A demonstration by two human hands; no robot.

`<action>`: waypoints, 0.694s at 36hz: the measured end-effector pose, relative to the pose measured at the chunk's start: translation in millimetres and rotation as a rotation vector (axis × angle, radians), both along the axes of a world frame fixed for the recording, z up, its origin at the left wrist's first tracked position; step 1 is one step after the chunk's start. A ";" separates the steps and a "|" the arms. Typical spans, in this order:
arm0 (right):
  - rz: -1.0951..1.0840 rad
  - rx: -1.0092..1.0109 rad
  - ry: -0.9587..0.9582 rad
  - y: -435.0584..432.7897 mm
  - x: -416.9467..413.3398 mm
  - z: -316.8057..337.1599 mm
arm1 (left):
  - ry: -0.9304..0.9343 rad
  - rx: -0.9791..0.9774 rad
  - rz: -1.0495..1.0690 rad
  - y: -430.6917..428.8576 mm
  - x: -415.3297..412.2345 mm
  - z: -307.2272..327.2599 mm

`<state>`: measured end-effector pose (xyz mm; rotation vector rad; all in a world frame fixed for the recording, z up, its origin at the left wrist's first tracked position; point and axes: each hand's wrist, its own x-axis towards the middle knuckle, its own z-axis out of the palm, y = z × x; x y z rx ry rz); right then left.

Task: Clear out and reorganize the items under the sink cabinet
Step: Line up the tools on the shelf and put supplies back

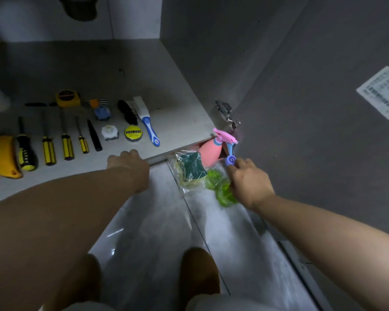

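Note:
The cabinet floor [112,70] holds a tidy row of tools: yellow-handled screwdrivers [66,145], a yellow tape measure [66,98], a tape roll [133,132] and a blue-handled brush [149,129]. My left hand [128,163] rests on the cabinet's front edge, fingers curled under, holding nothing. On the tile floor by the cabinet's right corner lie a pink spray bottle [210,152], a bag of green sponges [191,171] and green plastic pieces [221,188]. My right hand [249,182] pinches the purple round end of a blue handle [230,159] beside the bottle.
The open cabinet door [312,97] stands at the right, with its metal hinge [226,113] just above the bottle. A drain pipe [80,7] hangs at the top. My knees [198,270] are over the glossy tile floor [155,232].

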<state>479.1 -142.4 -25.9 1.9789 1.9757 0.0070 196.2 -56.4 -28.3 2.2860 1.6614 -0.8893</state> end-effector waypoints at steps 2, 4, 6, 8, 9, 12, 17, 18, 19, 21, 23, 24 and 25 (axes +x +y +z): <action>-0.033 -0.006 -0.043 -6.2 6.0 1.0 | -0.026 0.037 -0.036 0.7 4.0 -1.4; -0.049 -0.029 -0.070 -11.4 9.8 0.6 | -0.074 0.078 -0.088 1.4 9.5 -3.2; -0.051 -0.069 -0.053 -16.3 9.4 -2.0 | -0.147 0.096 -0.123 1.1 15.9 -3.4; -0.097 -0.121 -0.020 -20.2 7.1 -3.3 | -0.222 0.075 -0.141 -0.3 22.0 -2.4; -0.120 -0.146 -0.010 -21.5 7.0 -3.4 | -0.257 0.051 -0.149 -1.1 24.8 -2.2; -0.173 -0.186 0.053 -21.7 10.7 0.1 | -0.327 -0.034 -0.190 -4.6 33.2 -1.2; -0.287 -0.246 0.207 -16.1 18.0 16.9 | -0.444 -0.161 -0.291 -11.9 45.2 6.6; -0.304 -0.243 0.236 -15.2 18.5 21.8 | -0.462 -0.192 -0.301 -13.1 46.4 8.2; -0.305 -0.237 0.262 -14.2 18.6 27.0 | -0.477 -0.217 -0.313 -14.3 47.6 9.2; -0.289 -0.244 0.299 -10.8 17.4 38.9 | -0.506 -0.237 -0.335 -16.8 51.0 9.2; -0.302 -0.287 0.370 -7.0 12.7 51.5 | -0.546 -0.258 -0.342 -20.2 55.2 8.1; -0.330 -0.318 0.441 -5.0 9.2 57.6 | -0.570 -0.279 -0.330 -22.2 57.5 7.4; -0.363 -0.345 0.522 -2.9 5.1 63.6 | -0.595 -0.308 -0.315 -24.0 58.9 6.7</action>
